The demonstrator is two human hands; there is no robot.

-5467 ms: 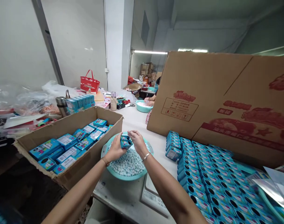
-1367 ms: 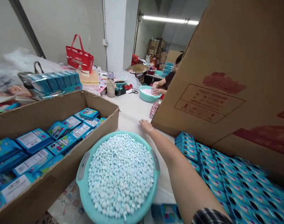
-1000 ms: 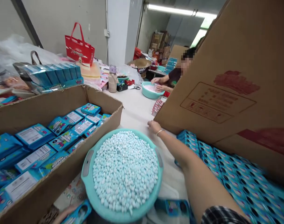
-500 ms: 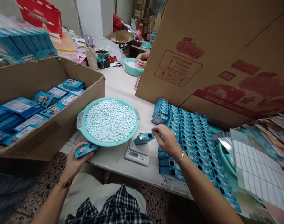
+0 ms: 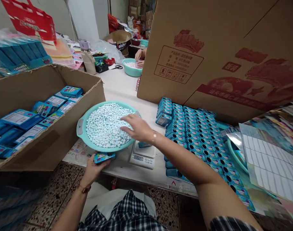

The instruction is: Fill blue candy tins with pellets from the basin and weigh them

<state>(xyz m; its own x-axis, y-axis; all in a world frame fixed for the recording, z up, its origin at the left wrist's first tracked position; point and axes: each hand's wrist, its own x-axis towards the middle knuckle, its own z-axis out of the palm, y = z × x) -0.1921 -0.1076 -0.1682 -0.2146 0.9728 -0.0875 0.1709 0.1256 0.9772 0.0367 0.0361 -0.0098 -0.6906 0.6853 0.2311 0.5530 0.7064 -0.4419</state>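
Observation:
My left hand [image 5: 95, 166] grips a small blue candy box [image 5: 104, 157] just below the near rim of a turquoise basin [image 5: 80, 128]. Pale blue-white candies [image 5: 107, 123] fill the basin. Over its right side is my right hand [image 5: 138, 128], fingers spread and holding nothing. Beneath that wrist, another blue box [image 5: 144, 144] rests on a small white digital scale [image 5: 142, 158], mostly hidden by the hand. Rows of blue candy boxes [image 5: 196, 138] with dark round openings stand to the right, partly covered by my forearm.
An open cardboard carton [image 5: 71, 110] with several blue boxes is at the left. A tall printed carton [image 5: 185, 77] rises at the back right. Behind it, another person's hands [image 5: 139, 59] work in a second turquoise basin [image 5: 131, 71]. Scissors [image 5: 116, 67] lie nearby.
My right hand has left the box on the scale and moved left over the candies, its fingers opening. My left hand has shifted right with its box, closer under the basin.

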